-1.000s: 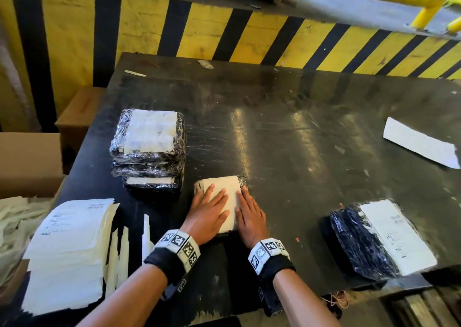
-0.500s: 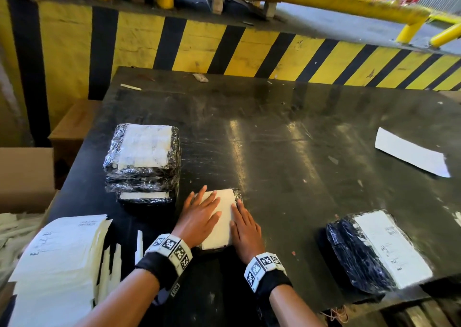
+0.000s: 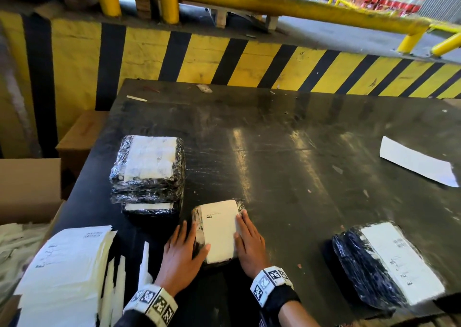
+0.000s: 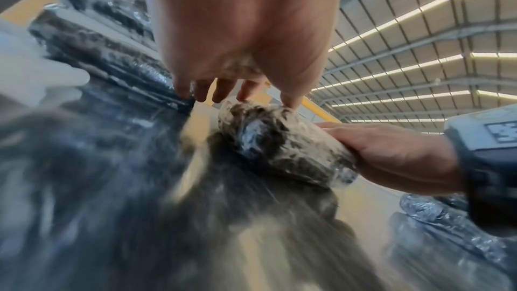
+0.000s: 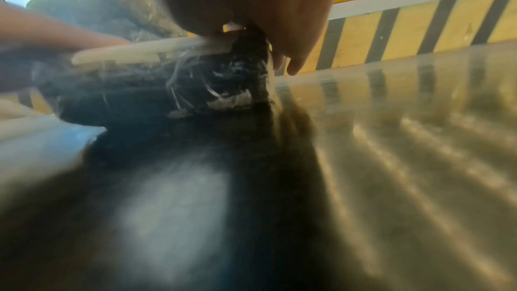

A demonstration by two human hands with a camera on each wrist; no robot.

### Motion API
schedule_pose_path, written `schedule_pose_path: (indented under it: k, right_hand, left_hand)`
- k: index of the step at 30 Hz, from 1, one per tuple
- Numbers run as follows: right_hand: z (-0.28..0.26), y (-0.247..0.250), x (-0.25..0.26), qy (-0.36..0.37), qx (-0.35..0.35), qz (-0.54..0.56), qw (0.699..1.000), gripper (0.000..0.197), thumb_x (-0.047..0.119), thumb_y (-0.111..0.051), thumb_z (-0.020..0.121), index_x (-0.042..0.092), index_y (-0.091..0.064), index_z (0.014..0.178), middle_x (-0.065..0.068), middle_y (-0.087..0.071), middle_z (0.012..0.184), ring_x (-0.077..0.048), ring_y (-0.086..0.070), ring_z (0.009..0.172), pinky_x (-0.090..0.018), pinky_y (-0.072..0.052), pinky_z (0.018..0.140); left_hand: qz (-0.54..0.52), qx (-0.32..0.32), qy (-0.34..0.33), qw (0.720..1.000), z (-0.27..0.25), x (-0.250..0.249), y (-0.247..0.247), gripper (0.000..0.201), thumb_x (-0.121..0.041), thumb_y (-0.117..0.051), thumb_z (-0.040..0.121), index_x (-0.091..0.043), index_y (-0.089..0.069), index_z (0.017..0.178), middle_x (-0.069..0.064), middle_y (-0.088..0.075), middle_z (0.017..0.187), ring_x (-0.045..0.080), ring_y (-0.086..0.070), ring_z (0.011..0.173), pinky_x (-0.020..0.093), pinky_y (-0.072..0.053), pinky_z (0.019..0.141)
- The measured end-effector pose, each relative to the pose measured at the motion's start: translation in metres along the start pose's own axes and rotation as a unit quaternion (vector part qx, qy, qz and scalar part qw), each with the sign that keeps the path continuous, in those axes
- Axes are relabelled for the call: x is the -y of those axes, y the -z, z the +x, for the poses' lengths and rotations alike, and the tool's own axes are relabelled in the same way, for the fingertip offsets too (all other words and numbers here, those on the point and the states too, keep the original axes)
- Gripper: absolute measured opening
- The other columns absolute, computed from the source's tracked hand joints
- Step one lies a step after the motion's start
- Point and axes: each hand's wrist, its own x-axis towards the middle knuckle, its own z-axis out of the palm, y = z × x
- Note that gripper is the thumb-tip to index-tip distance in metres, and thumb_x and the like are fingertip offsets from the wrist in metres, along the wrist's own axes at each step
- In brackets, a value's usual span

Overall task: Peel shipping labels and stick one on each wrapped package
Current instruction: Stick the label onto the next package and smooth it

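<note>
Currently pressing label flat on package, near table edge.
Left hand and right hand both flat, fingers straight, flanking it, gripping nothing. Done, I'd say: labelled stack behind-left, another labelled package right. Label sheets left; unlabelled packages none visible.

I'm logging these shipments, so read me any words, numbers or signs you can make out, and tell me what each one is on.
No text reads clearly enough to quote.
Label on the package between the hands: a small dark print block, too blurred.
Label on the right package: several printed lines, too small.
Label stack: faint print marks, unreadable.
Stacked packages' top label: washed out.
Wristbands: black-and-white square code markers, no words.
</note>
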Motion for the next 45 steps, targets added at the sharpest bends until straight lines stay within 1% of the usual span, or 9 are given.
schedule_pose_path:
  k: [3, 7, 11, 20, 24, 28, 35, 40, 45]
  right_hand:
    - [-0.007, 0.005, 0.001, -0.041, -0.005, 0.024, 0.999, 0.059, 0.047, -0.030, 0.098, 0.032, -0.005, 0.150, 0.007, 0.007, 0.159, -0.019, -0.009, 0.146, -0.039, -0.009, 0.117]
    - [-0.019, 0.007, -0.002, -0.050, 0.023, -0.013, 0.998, 0.060, 0.049, -0.027, 0.098, 0.034, 0.001, 0.150, 0.001, -0.017, 0.158, -0.020, -0.016, 0.145, -0.037, -0.011, 0.116]
    - [-0.023, 0.007, -0.003, -0.060, 0.044, 0.042, 0.996, 0.061, 0.054, -0.029, 0.095, 0.042, 0.002, 0.146, 0.002, -0.027, 0.155, -0.021, -0.029, 0.141, -0.044, -0.022, 0.115]
    - [-0.043, 0.030, 0.007, -0.124, 0.014, 0.241, 0.962, 0.063, 0.042, -0.050, 0.094, 0.031, -0.020, 0.149, 0.004, -0.040, 0.148, -0.013, -0.042, 0.132, -0.026, -0.034, 0.107]
    - [-0.055, 0.040, 0.000, -0.128, 0.015, 0.272, 0.954, 0.056, 0.039, -0.049, 0.095, 0.034, -0.025, 0.146, 0.002, -0.042, 0.147, -0.014, -0.045, 0.128, -0.031, -0.039, 0.107]
    - [-0.069, 0.072, -0.012, -0.104, 0.018, 0.296, 0.949, 0.053, 0.031, -0.046, 0.098, 0.028, -0.026, 0.147, 0.005, -0.043, 0.142, -0.006, -0.044, 0.116, -0.019, -0.038, 0.095]
    - [-0.097, 0.177, -0.078, -0.017, -0.048, 0.342, 0.938, 0.051, 0.029, -0.051, 0.096, 0.031, -0.033, 0.144, 0.015, -0.042, 0.137, 0.002, -0.040, 0.122, -0.015, -0.030, 0.099]
    - [-0.123, 0.250, -0.132, -0.004, -0.072, 0.399, 0.914, 0.048, 0.027, -0.053, 0.094, 0.030, -0.039, 0.141, 0.008, -0.049, 0.139, -0.005, -0.050, 0.123, -0.030, -0.038, 0.108]
    - [-0.147, 0.306, -0.183, -0.009, -0.090, 0.398, 0.913, 0.048, 0.025, -0.052, 0.095, 0.030, -0.039, 0.141, 0.004, -0.051, 0.139, -0.009, -0.052, 0.124, -0.036, -0.041, 0.107]
  left_hand:
    - [-0.038, 0.019, 0.008, 0.999, -0.014, -0.002, -0.010, 0.115, -0.090, -0.018, 0.063, -0.021, 0.027, 0.144, 0.003, 0.003, 0.161, 0.018, 0.008, 0.148, 0.039, -0.004, 0.118]
    - [-0.014, 0.010, -0.003, 1.000, -0.016, -0.004, -0.014, 0.121, -0.072, -0.052, 0.076, -0.017, 0.038, 0.135, 0.009, 0.001, 0.161, 0.023, 0.005, 0.148, 0.038, -0.002, 0.119]
    - [-0.027, -0.023, -0.021, 0.999, -0.021, -0.003, -0.011, 0.115, -0.066, -0.055, 0.079, -0.019, 0.032, 0.137, 0.008, -0.015, 0.159, 0.021, -0.010, 0.147, 0.034, -0.008, 0.118]
    - [-0.094, -0.037, -0.012, 0.995, -0.038, -0.012, -0.003, 0.137, -0.101, -0.012, 0.042, -0.022, -0.002, 0.153, -0.001, -0.038, 0.151, 0.015, -0.031, 0.140, 0.030, -0.017, 0.115]
    - [-0.114, -0.028, 0.016, 0.993, -0.060, -0.039, -0.003, 0.122, -0.090, -0.039, 0.057, -0.024, -0.002, 0.152, -0.001, -0.034, 0.153, 0.017, -0.030, 0.140, 0.032, -0.020, 0.116]
    - [-0.178, -0.077, 0.031, 0.981, -0.072, -0.069, -0.022, 0.106, -0.063, -0.069, 0.070, -0.029, -0.011, 0.152, 0.001, -0.039, 0.150, 0.018, -0.039, 0.136, 0.037, -0.032, 0.114]
    - [-0.409, -0.135, -0.001, 0.902, -0.078, -0.155, -0.081, 0.077, -0.089, -0.027, 0.070, -0.050, -0.028, 0.137, -0.010, -0.039, 0.146, 0.009, -0.032, 0.139, 0.036, -0.021, 0.118]
    - [-0.154, -0.055, 0.028, 0.986, -0.068, -0.206, -0.139, 0.063, -0.060, -0.019, 0.095, -0.027, -0.023, 0.149, -0.001, -0.021, 0.158, 0.014, -0.010, 0.147, 0.032, -0.008, 0.121]
    - [-0.007, 0.023, 0.070, 0.997, -0.062, -0.255, -0.176, 0.065, -0.054, -0.027, 0.098, -0.023, -0.011, 0.152, 0.003, 0.001, 0.161, 0.019, 0.008, 0.148, 0.039, 0.001, 0.119]
